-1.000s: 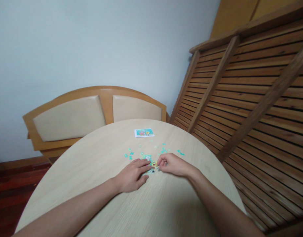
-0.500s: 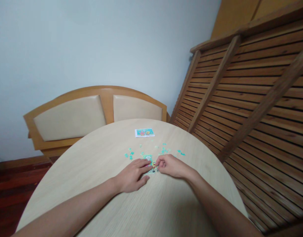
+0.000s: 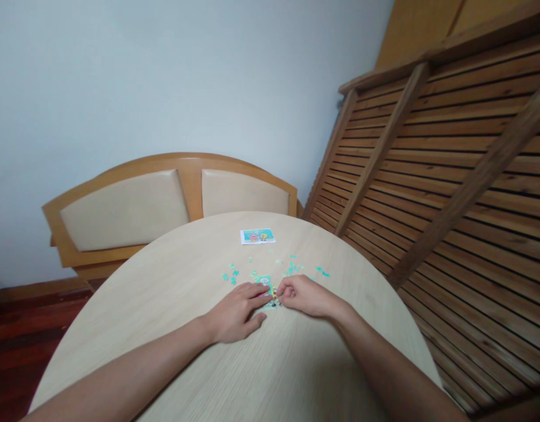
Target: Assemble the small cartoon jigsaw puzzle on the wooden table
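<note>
On the round table (image 3: 173, 252), in the head view, the joined puzzle (image 3: 263, 279) lay partly under the left hand (image 3: 241, 310), which rested flat, fingers extended. The right hand (image 3: 300, 293) was curled narrow at the puzzle's right edge; whether it pinched a piece, one could not tell. The puzzle seemed light, thin and apt to split, best pressed from above; loose pieces (image 3: 292, 268) beyond, by their edges.

one table (image 3: 270, 375), one card (image 3: 258, 236); puzzle pieces (image 3: 233, 281): count unclear
</note>
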`<state>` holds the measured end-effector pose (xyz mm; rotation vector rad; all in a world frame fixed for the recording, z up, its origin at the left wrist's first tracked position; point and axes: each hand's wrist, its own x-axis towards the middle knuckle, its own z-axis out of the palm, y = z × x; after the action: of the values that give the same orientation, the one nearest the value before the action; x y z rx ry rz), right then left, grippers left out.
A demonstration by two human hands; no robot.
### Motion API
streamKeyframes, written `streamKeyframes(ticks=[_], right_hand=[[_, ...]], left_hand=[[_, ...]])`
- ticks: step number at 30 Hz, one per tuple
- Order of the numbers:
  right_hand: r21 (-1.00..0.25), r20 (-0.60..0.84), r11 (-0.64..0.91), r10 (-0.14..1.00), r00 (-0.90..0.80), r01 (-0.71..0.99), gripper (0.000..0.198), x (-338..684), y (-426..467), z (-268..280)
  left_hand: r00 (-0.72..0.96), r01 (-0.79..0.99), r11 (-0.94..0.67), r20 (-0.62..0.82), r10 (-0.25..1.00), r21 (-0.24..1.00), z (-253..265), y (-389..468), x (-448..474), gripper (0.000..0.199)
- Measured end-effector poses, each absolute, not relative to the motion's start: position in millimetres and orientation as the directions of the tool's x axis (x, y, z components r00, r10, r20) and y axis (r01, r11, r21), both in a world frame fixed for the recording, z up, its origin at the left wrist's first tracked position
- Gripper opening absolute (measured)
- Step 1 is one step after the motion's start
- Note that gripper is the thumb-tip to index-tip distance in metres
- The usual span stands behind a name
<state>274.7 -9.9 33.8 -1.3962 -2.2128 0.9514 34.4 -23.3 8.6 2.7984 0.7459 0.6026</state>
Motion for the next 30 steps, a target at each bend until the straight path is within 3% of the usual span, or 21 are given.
streamKeyframes(ticks=[16, 30], right_hand=[[-0.712, -0.068, 0.273, 0.89, -0.451, 0.646, 0.013, 274.6, -9.3, 32.1], [-0.632, -0.025, 0.391, 0.852, -0.522, 0.669, 0.02, 279.3, -9.1, 33.4]], left_hand=[[0.794, 0.44, -0.859, 0.333, 0.509, 0.264, 8.5, -23.1, 34.7, 0.049], [0.799, 0.454, -0.853, 0.306, 0.517, 0.255, 10.1, -23.9, 35.0, 0.048]])
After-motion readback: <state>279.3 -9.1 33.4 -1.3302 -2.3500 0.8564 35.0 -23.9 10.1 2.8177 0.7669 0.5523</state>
